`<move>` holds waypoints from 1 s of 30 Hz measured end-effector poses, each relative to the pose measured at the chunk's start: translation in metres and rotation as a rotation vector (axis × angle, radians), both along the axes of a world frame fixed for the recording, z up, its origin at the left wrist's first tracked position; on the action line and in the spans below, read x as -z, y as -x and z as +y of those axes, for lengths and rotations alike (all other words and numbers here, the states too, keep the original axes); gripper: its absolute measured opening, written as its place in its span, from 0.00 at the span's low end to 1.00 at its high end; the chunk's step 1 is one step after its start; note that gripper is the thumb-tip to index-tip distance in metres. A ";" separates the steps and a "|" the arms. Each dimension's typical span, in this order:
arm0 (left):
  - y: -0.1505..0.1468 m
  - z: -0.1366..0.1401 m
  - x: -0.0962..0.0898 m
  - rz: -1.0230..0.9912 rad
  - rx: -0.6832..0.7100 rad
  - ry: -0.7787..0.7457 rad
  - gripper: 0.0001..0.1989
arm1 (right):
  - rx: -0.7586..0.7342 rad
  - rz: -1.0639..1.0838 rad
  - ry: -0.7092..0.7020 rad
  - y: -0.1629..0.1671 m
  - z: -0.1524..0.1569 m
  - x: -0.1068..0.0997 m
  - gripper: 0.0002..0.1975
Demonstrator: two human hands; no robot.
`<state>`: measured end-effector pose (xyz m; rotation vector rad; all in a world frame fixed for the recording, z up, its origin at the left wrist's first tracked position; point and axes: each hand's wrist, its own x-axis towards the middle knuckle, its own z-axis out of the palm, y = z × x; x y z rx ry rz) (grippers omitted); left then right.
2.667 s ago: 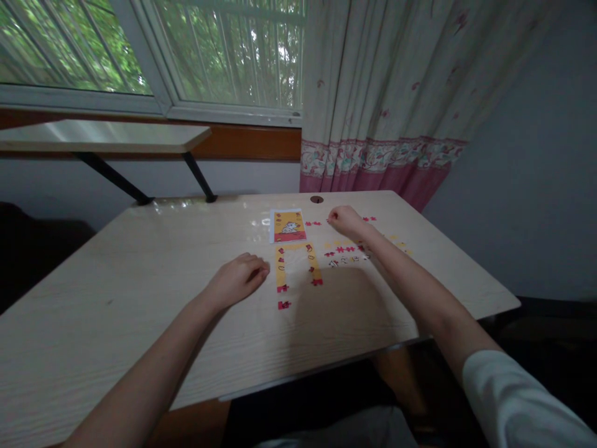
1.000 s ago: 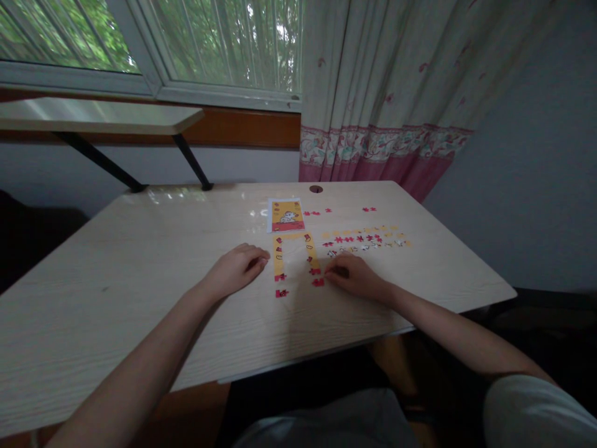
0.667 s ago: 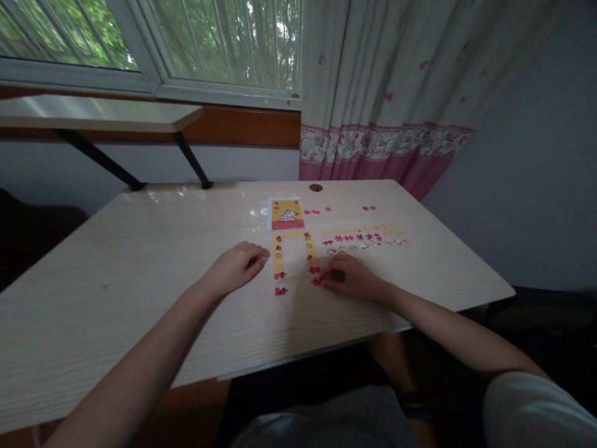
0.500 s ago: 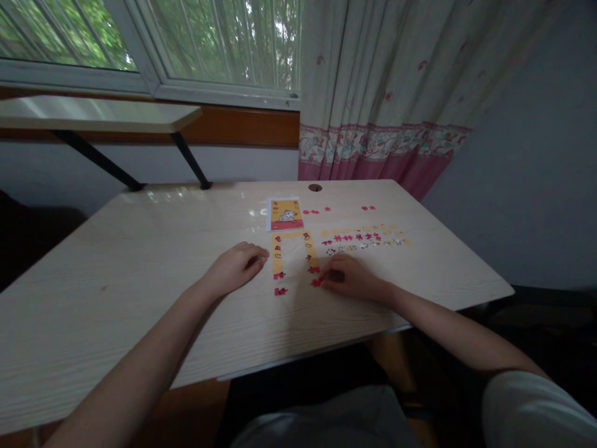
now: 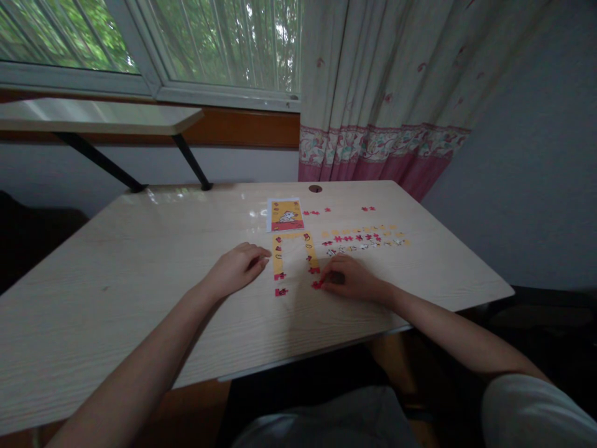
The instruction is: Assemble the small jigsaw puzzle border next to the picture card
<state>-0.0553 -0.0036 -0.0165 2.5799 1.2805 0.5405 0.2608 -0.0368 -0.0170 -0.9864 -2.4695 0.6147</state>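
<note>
My right hand is lowered over the table, thumb and fingertips closed on a red jigsaw piece. That piece lies just below the right side of a partly joined puzzle border, yellow with red at its lower ends. Left of the border rests my left hand, fingers loosely curled with the thumb apart, and no object shows in it. A separate red corner piece lies below the border's left side. Behind the border is a picture card showing a white animal on yellow and red.
Rows of loose pieces lie to the right: yellow ones, red ones and white patterned ones. A few red pieces sit farther back. The table has a raised shelf at the back left and a cable hole.
Almost nothing differs. My right hand keeps its pinch on the red piece in about the same spot, and my left hand stays beside the border.
</note>
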 end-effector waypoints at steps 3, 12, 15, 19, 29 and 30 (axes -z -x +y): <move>-0.001 -0.001 -0.001 0.003 0.006 -0.039 0.14 | -0.008 -0.006 -0.004 0.000 0.000 0.000 0.05; -0.007 -0.002 -0.005 -0.061 0.137 -0.111 0.14 | 0.033 0.017 -0.103 0.000 -0.001 -0.001 0.10; -0.008 -0.002 -0.002 -0.074 0.189 -0.097 0.14 | 0.004 0.002 -0.159 -0.001 -0.001 0.001 0.12; -0.007 -0.001 0.003 -0.101 0.214 -0.096 0.14 | -0.020 -0.032 -0.158 -0.001 -0.002 0.003 0.14; -0.011 -0.001 0.002 -0.099 0.209 -0.105 0.14 | -0.002 -0.050 -0.122 0.001 -0.002 0.004 0.14; -0.011 -0.001 0.002 -0.095 0.209 -0.106 0.14 | -0.001 -0.048 -0.124 0.001 -0.002 0.003 0.14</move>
